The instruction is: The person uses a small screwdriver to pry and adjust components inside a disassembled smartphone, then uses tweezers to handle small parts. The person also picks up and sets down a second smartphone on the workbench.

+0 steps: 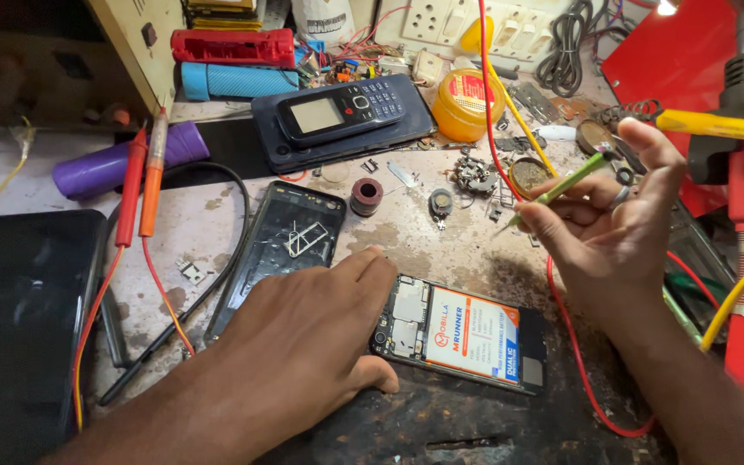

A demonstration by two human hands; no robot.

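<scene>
Fingers [561, 226] pinch green tool [561, 186]; opened phone [462, 331] holds battery [473, 335].

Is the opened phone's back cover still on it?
No: the opened phone under the left hand lies with its battery and circuit board bare.

Both forearms are bare, with no sleeves in view. The right hand [617, 228] wears a plain metal ring on one finger. The left hand [303, 340] wears no ring or glove.
</scene>
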